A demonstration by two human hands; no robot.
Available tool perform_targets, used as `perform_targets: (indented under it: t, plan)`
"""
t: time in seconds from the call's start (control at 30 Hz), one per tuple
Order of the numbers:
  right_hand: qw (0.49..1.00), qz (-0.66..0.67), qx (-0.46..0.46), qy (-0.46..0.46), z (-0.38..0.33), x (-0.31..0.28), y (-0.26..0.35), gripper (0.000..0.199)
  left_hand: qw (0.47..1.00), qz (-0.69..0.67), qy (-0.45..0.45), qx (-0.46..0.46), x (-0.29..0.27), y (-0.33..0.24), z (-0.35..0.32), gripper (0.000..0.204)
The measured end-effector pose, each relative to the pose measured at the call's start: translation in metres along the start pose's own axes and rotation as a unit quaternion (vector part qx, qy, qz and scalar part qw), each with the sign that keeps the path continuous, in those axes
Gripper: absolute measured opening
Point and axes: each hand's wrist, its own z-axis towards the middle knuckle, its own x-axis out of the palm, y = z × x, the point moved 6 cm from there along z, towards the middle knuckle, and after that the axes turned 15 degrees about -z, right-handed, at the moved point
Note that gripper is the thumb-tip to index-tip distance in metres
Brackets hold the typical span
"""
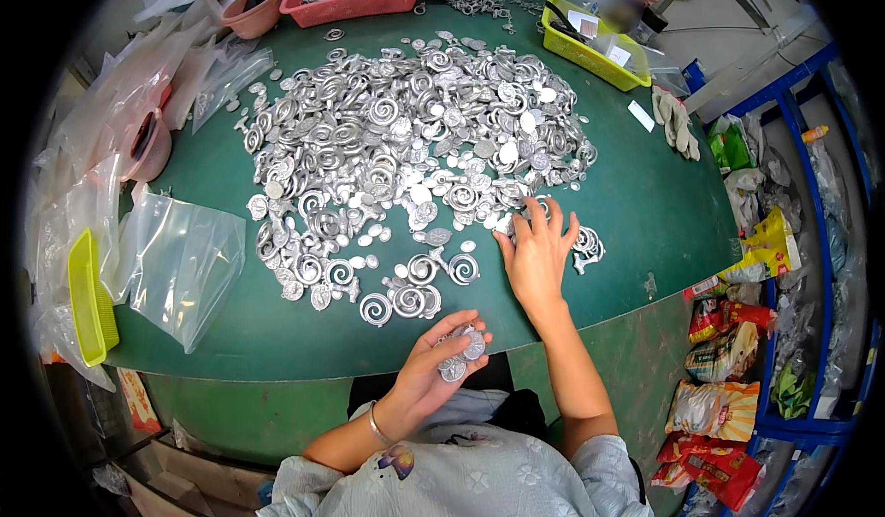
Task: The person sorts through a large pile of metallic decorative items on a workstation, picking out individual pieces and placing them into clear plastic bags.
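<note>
Left hand (441, 356) sits palm-up at the near edge of the green table (636, 194), fingers curled about halfway. It cups a small stack of flat silver oval pieces (461, 351), thumb over the top of the stack. Silver bangle (376, 425) on that wrist.

Right hand (536, 252) is palm-down on the table, fingers spread and nearly flat. Fingertips (533, 209) touch the near right edge of the big pile of silver metal parts (415, 139). It has hold of nothing that I can see; cannot tell if a piece is pinned under the fingers.

The pile is spirals mixed with flat ovals and covers the table middle. A few loose spirals (406, 298) lie between pile and left hand, one more cluster (587, 243) just right of the right hand.

Containers:
- Red basket (355, 5), far edge: grey metal bits inside, kind unclear.
- Yellow-green tray (590, 52), far right: paper slips plus something dark, too blurred to tell.
- Pink bowl (253, 15), left of the red basket: a dark object inside.
- Second pink bowl (152, 148), left edge, under plastic wrap; contents hidden.
- Yellow-green flat basket (90, 300), standing on edge at far left.
- Clear plastic bag (184, 264) lies flat on the table, left of the pile, looks empty.

Work gloves (676, 121) lie at the table's right edge. Blue shelving (816, 240) to the right holds coloured packets.
</note>
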Motion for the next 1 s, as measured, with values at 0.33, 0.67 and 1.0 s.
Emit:
perform_targets:
  t: [0.33,0.67,1.0]
  plan:
    - [0.984,0.158,0.034,-0.075,-0.010,-0.004,-0.018,0.022,1.000,-0.001,0.007,0.027,0.004,-0.006,0.001,0.045]
    - [0.865,0.494,-0.005,0.094,-0.028,-0.057,0.060,0.011,0.994,0.015,0.060,0.088,-0.001,-0.026,-0.006,0.046]
    - [0.812,0.558,0.054,0.165,-0.037,-0.029,0.057,0.011,0.931,-0.049,-0.059,0.356,-0.023,-0.163,-0.083,0.032]
